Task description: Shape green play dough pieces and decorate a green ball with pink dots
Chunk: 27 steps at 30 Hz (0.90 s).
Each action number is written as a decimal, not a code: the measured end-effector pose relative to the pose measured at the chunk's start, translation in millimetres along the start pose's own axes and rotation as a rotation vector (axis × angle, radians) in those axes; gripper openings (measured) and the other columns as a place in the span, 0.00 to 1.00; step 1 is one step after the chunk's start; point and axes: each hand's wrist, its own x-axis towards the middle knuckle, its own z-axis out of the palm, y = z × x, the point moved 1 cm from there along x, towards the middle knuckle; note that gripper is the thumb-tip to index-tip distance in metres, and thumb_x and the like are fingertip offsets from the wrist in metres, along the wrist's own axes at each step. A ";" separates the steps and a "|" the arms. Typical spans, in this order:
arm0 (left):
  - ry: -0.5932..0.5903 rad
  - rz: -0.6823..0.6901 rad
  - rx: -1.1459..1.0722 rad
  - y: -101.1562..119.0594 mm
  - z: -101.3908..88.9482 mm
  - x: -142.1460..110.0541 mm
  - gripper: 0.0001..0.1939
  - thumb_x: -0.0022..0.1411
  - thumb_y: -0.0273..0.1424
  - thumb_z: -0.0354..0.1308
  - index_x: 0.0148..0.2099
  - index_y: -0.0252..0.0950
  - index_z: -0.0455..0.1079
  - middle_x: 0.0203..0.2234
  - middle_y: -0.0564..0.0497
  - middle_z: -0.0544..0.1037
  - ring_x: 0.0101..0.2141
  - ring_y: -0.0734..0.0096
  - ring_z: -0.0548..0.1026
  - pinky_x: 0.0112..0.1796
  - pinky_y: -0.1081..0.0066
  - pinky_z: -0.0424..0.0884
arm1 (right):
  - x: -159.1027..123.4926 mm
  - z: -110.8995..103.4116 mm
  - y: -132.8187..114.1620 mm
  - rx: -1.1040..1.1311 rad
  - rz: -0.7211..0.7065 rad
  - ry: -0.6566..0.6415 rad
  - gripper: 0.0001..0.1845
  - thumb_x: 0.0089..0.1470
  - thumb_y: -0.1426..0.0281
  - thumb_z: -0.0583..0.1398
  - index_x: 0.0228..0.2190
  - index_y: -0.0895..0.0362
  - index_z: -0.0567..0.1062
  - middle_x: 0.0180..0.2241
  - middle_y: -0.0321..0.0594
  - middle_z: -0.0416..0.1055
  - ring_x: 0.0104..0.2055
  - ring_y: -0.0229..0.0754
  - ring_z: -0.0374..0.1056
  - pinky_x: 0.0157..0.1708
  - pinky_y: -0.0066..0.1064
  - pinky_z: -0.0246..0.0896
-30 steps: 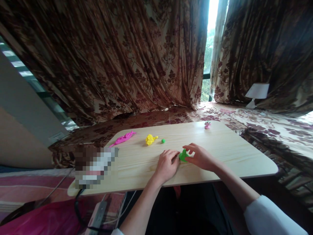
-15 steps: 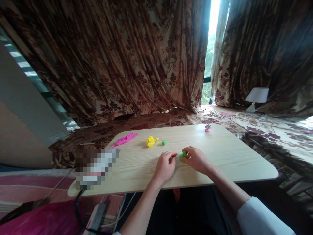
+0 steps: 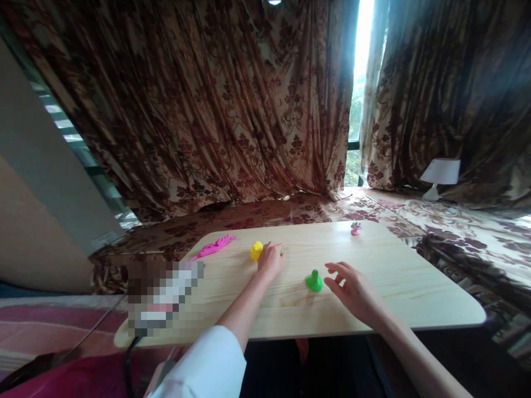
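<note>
On the light wooden table (image 3: 398,287) stands a green modelling-clay piece (image 3: 315,281), with a wide flat base and an upright stub. My right hand (image 3: 348,284) is just right of it, fingers apart and holding nothing. Farther left, my left hand (image 3: 271,261) reaches forward with its fingers closed round a small green clay ball (image 3: 282,252), mostly hidden by them. A bumpy yellow clay piece (image 3: 256,251) lies beside that hand, which partly covers it. At the far left of the table is a long pink clay piece (image 3: 213,247).
Near the far right corner stands a small pink piece with a dark greenish top (image 3: 355,228). A blurred-out white object (image 3: 170,296) lies at the table's left edge, a dark cable running from it. Behind are patterned curtains (image 3: 249,110) and a white lamp (image 3: 440,174).
My right hand has let go of the green clay piece and drawn back rightward. My left hand has moved forward and left to the small green ball. The view has tilted up slightly.
</note>
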 end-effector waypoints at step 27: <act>-0.189 -0.809 -1.736 107.6 -9.6 -161.6 0.09 0.58 0.25 0.55 0.42 0.33 0.72 0.39 0.46 0.77 0.38 0.71 0.75 0.39 0.73 0.71 | -19.0 11.7 -86.9 0.105 -0.119 0.090 0.21 0.60 0.68 0.48 0.54 0.53 0.61 0.55 0.42 0.58 0.57 0.43 0.53 0.56 0.41 0.50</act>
